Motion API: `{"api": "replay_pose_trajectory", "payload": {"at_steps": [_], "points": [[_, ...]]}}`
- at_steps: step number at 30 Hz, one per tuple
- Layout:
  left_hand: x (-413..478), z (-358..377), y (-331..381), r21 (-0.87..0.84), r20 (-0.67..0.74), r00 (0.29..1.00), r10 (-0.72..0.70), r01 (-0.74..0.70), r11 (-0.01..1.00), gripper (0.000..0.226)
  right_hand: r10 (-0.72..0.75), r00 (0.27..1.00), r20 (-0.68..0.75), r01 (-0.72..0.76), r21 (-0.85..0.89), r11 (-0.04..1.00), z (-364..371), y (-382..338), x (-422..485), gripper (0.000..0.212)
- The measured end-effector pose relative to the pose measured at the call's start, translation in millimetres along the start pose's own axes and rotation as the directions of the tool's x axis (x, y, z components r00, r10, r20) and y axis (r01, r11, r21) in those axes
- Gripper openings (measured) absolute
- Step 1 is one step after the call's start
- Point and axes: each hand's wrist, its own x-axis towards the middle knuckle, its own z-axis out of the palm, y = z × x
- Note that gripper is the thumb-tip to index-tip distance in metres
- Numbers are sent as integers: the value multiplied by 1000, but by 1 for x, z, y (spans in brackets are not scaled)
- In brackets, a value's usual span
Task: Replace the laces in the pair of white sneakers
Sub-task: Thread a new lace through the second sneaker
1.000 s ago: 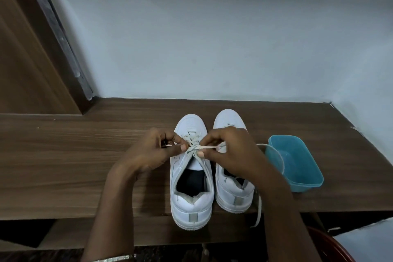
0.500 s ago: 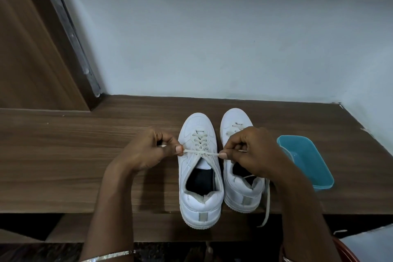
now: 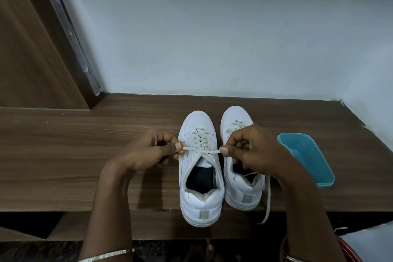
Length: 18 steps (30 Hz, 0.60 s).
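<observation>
Pinching 1 lace taut over 1 sneaker, left hand & right hand grips; 2nd sneaker, 1 blue tub.

Both hands, left hand and right hand, pinched a lace taut across the left sneaker, beside the right sneaker on a wooden shelf.

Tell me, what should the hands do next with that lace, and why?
Probably fold one end into a loop to start the bow. The left hand and right hand each pinch an end of the lace, drawn taut sideways with a crossing cinched over the tongue of the near sneaker; the eyelets below look laced.
</observation>
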Motion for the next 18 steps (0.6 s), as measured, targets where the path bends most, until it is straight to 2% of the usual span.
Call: {"api": "replay_pose_trajectory", "payload": {"at_steps": [4,7,11,13,16,18], "points": [[-2,7,9,-126,51,998,40,-34,991,25,-1,991,130,-28,218,976,-3,-13,-8,29],[5,22,14,-279,-4,995,96,-94,956,24,-34,999,14,23,476,879,2,-21,-5,33],[13,36,17,-406,-80,995,62,-89,910,25,60,993,-101,19,642,766,22,-23,6,30],[15,38,17,-491,-108,994,8,-60,869,26,144,984,-107,-18,739,673,28,-24,9,29],[17,40,17,-591,-101,994,-41,-27,806,26,262,964,-51,-80,881,466,33,-28,11,28],[16,40,15,-635,-69,997,-42,-12,772,26,287,958,-14,-106,912,397,37,-30,11,25]]}}
